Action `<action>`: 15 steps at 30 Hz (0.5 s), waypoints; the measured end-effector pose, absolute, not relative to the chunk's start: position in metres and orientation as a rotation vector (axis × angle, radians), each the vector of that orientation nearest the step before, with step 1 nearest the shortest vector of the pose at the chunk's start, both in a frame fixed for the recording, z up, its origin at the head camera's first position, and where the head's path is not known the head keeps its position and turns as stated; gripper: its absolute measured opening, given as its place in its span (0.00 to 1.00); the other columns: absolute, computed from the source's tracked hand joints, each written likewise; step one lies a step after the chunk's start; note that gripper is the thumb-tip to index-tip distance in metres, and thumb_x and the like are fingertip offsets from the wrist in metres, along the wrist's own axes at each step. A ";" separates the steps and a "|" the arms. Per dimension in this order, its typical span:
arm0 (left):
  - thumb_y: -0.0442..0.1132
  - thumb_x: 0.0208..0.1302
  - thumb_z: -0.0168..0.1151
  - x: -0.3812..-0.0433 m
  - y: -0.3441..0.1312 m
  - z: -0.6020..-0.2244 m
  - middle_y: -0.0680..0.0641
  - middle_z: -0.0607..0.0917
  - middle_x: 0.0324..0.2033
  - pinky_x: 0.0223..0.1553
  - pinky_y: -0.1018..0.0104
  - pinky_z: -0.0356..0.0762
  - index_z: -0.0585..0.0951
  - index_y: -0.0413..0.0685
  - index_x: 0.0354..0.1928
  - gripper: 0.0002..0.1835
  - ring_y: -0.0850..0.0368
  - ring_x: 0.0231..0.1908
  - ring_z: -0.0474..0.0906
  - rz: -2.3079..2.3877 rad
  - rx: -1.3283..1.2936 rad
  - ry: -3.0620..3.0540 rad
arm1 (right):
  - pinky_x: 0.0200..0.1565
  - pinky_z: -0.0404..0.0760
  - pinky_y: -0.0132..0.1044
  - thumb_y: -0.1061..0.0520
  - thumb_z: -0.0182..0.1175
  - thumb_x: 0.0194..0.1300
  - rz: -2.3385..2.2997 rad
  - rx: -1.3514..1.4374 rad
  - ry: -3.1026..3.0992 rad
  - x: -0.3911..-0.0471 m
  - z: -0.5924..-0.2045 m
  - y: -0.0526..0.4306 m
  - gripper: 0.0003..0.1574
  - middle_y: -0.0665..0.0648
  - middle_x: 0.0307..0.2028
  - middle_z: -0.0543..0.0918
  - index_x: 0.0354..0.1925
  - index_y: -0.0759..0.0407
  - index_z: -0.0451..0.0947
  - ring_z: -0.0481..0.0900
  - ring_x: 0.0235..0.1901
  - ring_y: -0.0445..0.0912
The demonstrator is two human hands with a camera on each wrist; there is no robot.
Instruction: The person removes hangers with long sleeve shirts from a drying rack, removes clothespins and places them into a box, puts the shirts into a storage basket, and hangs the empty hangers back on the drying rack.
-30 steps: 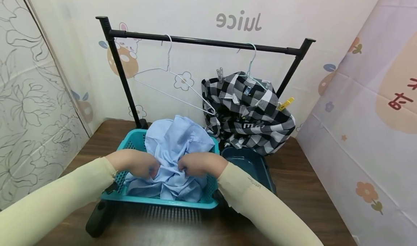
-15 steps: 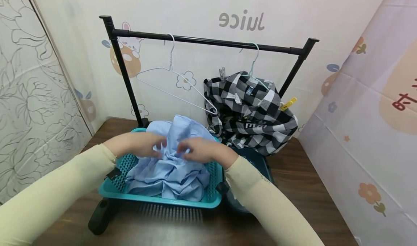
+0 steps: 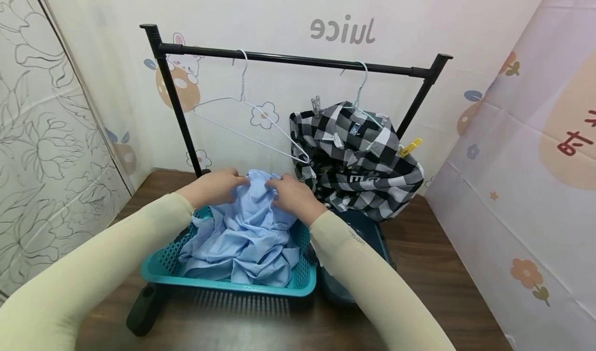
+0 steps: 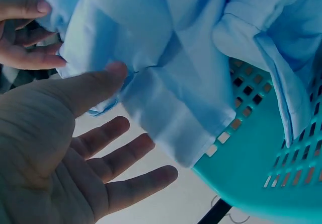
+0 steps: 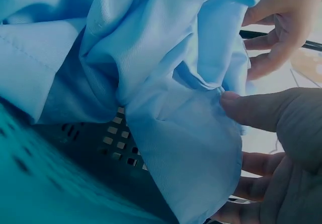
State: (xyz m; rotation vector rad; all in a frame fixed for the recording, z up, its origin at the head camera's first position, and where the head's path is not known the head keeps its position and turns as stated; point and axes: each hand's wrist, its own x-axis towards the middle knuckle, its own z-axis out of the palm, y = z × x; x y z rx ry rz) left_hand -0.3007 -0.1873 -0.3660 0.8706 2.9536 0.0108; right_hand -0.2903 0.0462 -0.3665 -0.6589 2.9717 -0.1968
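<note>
A rumpled light blue shirt (image 3: 247, 237) lies heaped in a turquoise perforated basket (image 3: 223, 285), its far part raised at the back rim. My left hand (image 3: 215, 186) is at the left of that raised part; in the left wrist view its thumb (image 4: 100, 85) lies on the cloth, the index finger is hidden, and the other fingers spread below. Opposite it, my right hand (image 3: 294, 195) pinches the cloth edge. The right wrist view shows the right thumb (image 5: 246, 108) on the near side and the fingertips going behind the fabric.
A black rack (image 3: 298, 59) spans the back, with a bare white wire hanger (image 3: 251, 103) above the basket. On its right hangs a black-and-white checked garment (image 3: 354, 159) with a yellow clothespin (image 3: 410, 148). A dark blue tray (image 3: 360, 232) stands right of the basket.
Both hands have released the middle of the shirt and moved up and away to its far edge. The shirt's front folds now lie looser in the basket.
</note>
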 end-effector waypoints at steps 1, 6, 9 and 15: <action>0.34 0.64 0.71 -0.302 -0.186 -0.367 0.35 0.80 0.55 0.45 0.49 0.85 0.77 0.52 0.68 0.29 0.44 0.47 0.82 -0.004 0.870 2.955 | 0.54 0.82 0.53 0.49 0.66 0.71 -0.185 -0.660 2.960 -0.291 -0.366 0.046 0.34 0.60 0.64 0.74 0.72 0.41 0.71 0.77 0.58 0.52; 0.28 0.64 0.67 -0.307 -0.182 -0.374 0.38 0.83 0.49 0.41 0.51 0.86 0.82 0.51 0.61 0.23 0.46 0.43 0.83 -0.076 0.882 2.988 | 0.56 0.81 0.51 0.55 0.68 0.68 -0.131 -0.701 2.958 -0.296 -0.367 0.043 0.31 0.58 0.61 0.78 0.68 0.44 0.77 0.76 0.60 0.51; 0.26 0.66 0.65 -0.312 -0.179 -0.375 0.40 0.85 0.49 0.46 0.50 0.86 0.85 0.49 0.57 0.19 0.46 0.47 0.84 -0.069 0.892 2.998 | 0.53 0.82 0.49 0.60 0.62 0.71 -0.048 -0.715 3.012 -0.302 -0.372 0.040 0.24 0.55 0.57 0.82 0.63 0.44 0.81 0.79 0.55 0.49; 0.27 0.71 0.60 -0.325 -0.175 -0.373 0.44 0.88 0.48 0.51 0.52 0.84 0.89 0.46 0.49 0.12 0.48 0.49 0.84 0.019 0.882 2.995 | 0.39 0.84 0.45 0.61 0.55 0.75 0.048 -0.726 3.121 -0.311 -0.379 0.034 0.15 0.52 0.42 0.86 0.44 0.46 0.87 0.81 0.38 0.46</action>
